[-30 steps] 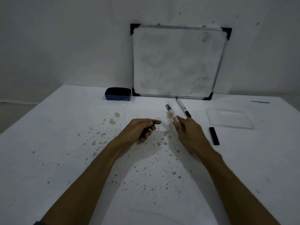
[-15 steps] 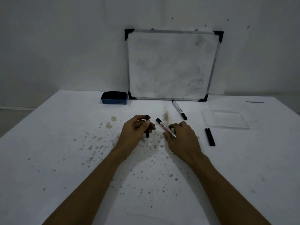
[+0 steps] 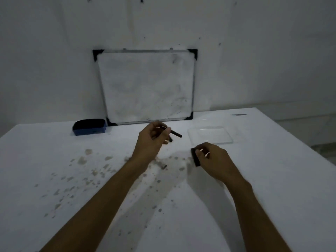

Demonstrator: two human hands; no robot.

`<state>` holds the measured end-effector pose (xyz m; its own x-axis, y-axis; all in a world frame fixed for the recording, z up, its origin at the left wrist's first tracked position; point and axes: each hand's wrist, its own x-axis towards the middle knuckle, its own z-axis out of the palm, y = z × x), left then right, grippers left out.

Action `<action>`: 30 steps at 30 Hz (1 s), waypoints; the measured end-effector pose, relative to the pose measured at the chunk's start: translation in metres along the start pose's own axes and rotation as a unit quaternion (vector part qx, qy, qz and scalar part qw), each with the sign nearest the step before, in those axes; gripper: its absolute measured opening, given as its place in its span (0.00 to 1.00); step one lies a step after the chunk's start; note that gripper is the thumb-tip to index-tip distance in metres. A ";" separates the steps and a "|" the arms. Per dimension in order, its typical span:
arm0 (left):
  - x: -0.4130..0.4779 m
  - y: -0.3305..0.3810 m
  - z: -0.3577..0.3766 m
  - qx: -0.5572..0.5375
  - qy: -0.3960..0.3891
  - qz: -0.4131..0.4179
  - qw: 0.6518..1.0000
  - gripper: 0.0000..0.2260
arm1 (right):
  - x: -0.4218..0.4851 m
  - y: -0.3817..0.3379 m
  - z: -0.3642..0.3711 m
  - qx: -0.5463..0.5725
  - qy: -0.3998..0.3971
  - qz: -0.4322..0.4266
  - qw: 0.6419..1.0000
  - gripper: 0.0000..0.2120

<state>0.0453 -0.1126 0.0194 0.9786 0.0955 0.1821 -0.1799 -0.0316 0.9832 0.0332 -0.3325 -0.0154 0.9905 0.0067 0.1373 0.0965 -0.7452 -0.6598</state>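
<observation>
My left hand point(image 3: 150, 142) is raised over the white table point(image 3: 54, 160) and grips a dark marker point(image 3: 175, 134), whose black end sticks out to the right. To its right and nearer me, my right hand point(image 3: 215, 160) pinches a short black cap point(image 3: 195, 158) at the table surface. A blurred pale marker point(image 3: 162, 165) lies on the table just right of my left wrist. A smudged whiteboard point(image 3: 147, 86) leans on the wall behind both hands.
A blue eraser point(image 3: 90, 126) sits at the back left beside the whiteboard. A clear shallow tray point(image 3: 210, 135) lies beyond my right hand. A thin dark object point(image 3: 238, 114) lies at the far right. Brown stains speckle the table's middle.
My right hand has let go of the pale marker and taken the black cap to the right. My left hand moved forward and holds a dark marker. The view tilted upward.
</observation>
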 end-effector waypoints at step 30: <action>0.113 0.004 0.167 0.515 -0.217 0.172 0.811 0.10 | 0.008 0.085 -0.015 -0.158 0.090 0.046 0.982 0.27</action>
<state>0.1720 -0.2682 0.0416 0.8715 -0.4476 0.2004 -0.4895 -0.8185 0.3008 0.0475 -0.4060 -0.0592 0.9574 -0.1678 0.2351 -0.0562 -0.9068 -0.4179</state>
